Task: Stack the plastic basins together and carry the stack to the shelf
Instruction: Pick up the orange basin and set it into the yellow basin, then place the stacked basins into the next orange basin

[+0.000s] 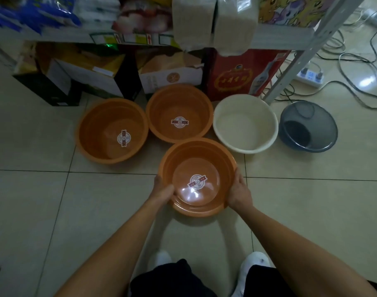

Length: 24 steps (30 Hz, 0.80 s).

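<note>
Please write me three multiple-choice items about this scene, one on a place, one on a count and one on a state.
1. Where does the white basin sit?
A. Between an orange basin and the grey basin
B. On the shelf
C. Inside an orange basin

2. How many orange basins are in view?
A. One
B. Three
C. Five

3. What is the state of the nearest orange basin?
A. Upside down on the floor
B. Held at its rim by both hands
C. Full of water

Answers:
1. A, since it stands on the floor with orange on one side and grey on the other.
2. B, two by the boxes and one nearer.
3. B, the left hand and right hand each have a grip on opposite sides.
</note>
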Motion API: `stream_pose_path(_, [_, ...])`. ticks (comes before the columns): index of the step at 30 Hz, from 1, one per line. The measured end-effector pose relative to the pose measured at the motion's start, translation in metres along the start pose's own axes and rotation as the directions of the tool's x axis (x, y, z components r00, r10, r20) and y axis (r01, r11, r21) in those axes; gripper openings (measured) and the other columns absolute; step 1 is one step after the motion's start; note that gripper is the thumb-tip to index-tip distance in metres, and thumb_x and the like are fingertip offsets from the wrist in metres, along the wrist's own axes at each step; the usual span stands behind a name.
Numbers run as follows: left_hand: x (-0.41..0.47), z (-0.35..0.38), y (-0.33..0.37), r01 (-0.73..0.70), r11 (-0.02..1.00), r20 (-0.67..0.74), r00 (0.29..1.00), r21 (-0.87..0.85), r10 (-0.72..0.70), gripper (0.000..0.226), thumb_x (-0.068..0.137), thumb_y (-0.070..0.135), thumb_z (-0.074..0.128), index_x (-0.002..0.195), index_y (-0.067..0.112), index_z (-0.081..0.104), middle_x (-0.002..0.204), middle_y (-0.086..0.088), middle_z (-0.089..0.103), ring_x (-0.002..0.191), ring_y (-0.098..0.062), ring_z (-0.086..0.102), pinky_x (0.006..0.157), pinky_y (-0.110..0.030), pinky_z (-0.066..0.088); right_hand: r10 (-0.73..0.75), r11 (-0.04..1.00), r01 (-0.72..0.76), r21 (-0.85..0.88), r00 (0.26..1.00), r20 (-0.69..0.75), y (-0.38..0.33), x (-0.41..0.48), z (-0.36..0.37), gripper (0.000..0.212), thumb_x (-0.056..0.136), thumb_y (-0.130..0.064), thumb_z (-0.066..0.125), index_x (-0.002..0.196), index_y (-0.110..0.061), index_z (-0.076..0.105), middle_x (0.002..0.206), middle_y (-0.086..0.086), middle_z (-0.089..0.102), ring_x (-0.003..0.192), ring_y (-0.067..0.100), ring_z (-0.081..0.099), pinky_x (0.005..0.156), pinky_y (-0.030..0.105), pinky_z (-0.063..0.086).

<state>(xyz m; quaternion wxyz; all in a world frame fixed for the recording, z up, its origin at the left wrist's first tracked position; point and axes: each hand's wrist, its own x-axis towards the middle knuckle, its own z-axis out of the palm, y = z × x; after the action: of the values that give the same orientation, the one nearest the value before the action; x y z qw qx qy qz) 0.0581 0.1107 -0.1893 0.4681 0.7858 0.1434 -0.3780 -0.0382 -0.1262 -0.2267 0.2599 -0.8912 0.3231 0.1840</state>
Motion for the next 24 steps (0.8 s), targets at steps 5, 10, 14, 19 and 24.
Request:
stream_pose_path(5, [0.026, 0.001, 0.001, 0.076, 0.994, -0.037, 0.997, 0.083, -0.073, 0.049, 0.062, 0.026, 0.062, 0.109, 0.022, 0.072, 0.108, -0.012, 0.075, 0.094, -0.028, 0.074, 0.079, -0.047, 0.063, 0.128, 0.980, -0.125, -0.155, 0.992, 0.014, -0.012, 0.019, 0.006, 0.083, 0.092, -0.028, 0.064, 0.157, -0.011, 0.015, 0.158, 0.014, 0.031, 0.135, 0.037, 0.046, 0.110, 0.049, 0.043])
stream_pose_path(10, [0.053, -0.021, 0.050, 0.123, 0.992, -0.232, 0.966, 0.020, -0.115, 0.044, 0.085, 0.027, 0.053, 0.125, 0.012, 0.061, 0.134, -0.016, 0.062, 0.116, -0.036, 0.063, 0.099, -0.047, 0.053, -0.023, 0.999, 0.027, 0.046, 0.996, -0.088, -0.077, 0.062, -0.019, 0.054, 0.092, -0.026, 0.055, 0.143, -0.015, 0.043, 0.142, 0.016, 0.049, 0.131, 0.037, 0.049, 0.111, 0.052, 0.040])
stream_pose_path(14, [0.105, -0.036, 0.079, 0.003, 0.976, -0.202, 0.978, -0.218, -0.048, 0.035, 0.090, 0.022, 0.059, 0.122, 0.010, 0.063, 0.125, -0.008, 0.066, 0.107, -0.025, 0.061, 0.087, -0.034, 0.050, -0.127, 0.982, 0.132, 0.133, 0.991, -0.050, -0.134, 0.111, -0.024, 0.052, 0.099, -0.031, 0.040, 0.150, -0.031, 0.037, 0.140, 0.016, 0.054, 0.131, 0.040, 0.049, 0.112, 0.060, 0.035])
stream_pose_path(19, [0.149, -0.048, 0.086, 0.093, 0.841, -0.052, 0.988, -0.533, -0.143, 0.031, 0.091, 0.018, 0.065, 0.123, 0.019, 0.062, 0.115, 0.001, 0.067, 0.098, -0.016, 0.062, 0.092, -0.035, 0.049, 0.020, 0.994, -0.044, 0.103, 0.975, 0.220, -0.167, 0.171, -0.012, 0.058, 0.096, -0.048, 0.038, 0.148, -0.025, 0.045, 0.148, 0.019, 0.050, 0.134, 0.042, 0.047, 0.115, 0.057, 0.030])
stream_pose_path(24, [0.155, -0.047, 0.087, 0.090, 0.788, -0.085, 0.980, -0.610, -0.177, 0.047, 0.091, 0.009, 0.066, 0.136, 0.020, 0.056, 0.127, 0.000, 0.062, 0.110, -0.017, 0.054, 0.092, -0.039, 0.050, 0.107, 0.985, -0.116, 0.127, 0.992, 0.072, -0.162, 0.162, -0.020, 0.052, 0.088, -0.038, 0.067, 0.131, -0.010, 0.062, 0.129, 0.016, 0.066, 0.119, 0.036, 0.063, 0.097, 0.038, 0.051])
